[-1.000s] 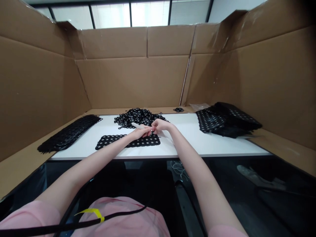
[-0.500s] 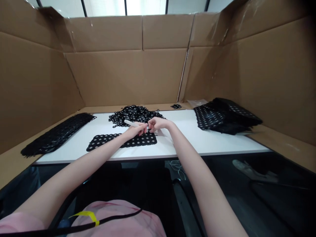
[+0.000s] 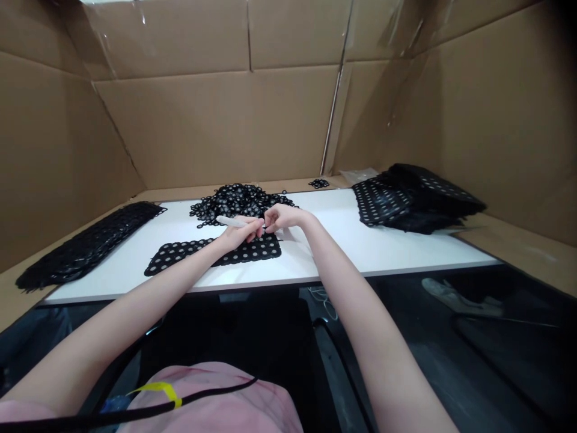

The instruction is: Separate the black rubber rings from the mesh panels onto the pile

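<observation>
My left hand [image 3: 243, 234] is closed around a white pen-shaped tool [image 3: 229, 221], its back end sticking out to the left. Touching or nearly touching its fingertips, my right hand [image 3: 280, 217] has thumb and fingers pinched together; whatever is between them is too small to make out. Both hands are above the right part of a flat black strip with pale round dots [image 3: 250, 252], which lies on the white table. Just behind them is a heap of loose black rings with pale centres [image 3: 238, 199].
A long black stringy bundle [image 3: 90, 243] lies along the table's left side. Dotted black sheets [image 3: 415, 198] are piled at the right, near clear plastic [image 3: 360, 175]. A small cluster of rings [image 3: 319, 183] sits at the back. Cardboard walls [image 3: 216, 126] enclose the table [image 3: 342, 240].
The view has tilted downward, so the window at the top is nearly gone. My hands keep their pose over the dotted strip, the pen-shaped tool still in the left.
</observation>
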`<state>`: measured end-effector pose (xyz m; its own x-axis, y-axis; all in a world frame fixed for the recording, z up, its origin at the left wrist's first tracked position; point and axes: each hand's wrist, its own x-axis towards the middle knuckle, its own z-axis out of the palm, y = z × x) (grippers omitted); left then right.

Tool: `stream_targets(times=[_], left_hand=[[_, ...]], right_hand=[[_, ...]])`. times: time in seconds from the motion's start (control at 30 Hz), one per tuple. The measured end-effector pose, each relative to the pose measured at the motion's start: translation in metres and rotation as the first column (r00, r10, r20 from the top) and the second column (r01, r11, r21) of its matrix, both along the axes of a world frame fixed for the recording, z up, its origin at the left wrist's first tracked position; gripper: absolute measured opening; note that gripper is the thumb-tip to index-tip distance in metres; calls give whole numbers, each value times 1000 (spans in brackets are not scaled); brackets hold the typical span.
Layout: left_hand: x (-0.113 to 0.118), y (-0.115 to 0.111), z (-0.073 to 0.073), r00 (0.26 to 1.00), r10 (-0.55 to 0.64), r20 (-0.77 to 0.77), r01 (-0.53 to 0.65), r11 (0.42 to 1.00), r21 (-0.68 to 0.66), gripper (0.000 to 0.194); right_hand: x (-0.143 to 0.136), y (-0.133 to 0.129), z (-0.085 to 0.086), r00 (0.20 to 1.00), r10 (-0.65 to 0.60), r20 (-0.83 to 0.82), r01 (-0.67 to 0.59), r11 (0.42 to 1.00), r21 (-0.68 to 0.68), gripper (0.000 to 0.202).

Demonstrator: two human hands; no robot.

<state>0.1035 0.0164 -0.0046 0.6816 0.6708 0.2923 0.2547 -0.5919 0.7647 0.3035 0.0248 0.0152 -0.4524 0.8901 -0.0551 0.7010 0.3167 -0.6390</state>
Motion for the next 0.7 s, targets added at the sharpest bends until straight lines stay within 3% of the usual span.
stream_targets(times=[0.27,0.7], left_hand=[[5,-5,2,997,18,-71,-20,1000,-21,46],[3,-3,6,996,-67,-62,59,989,-133,45]], right_hand=[[-5,-1,2,1000,-14,23,14,1000,-14,18],[-5,5,0,1000,24,20,-23,1000,-18,14]])
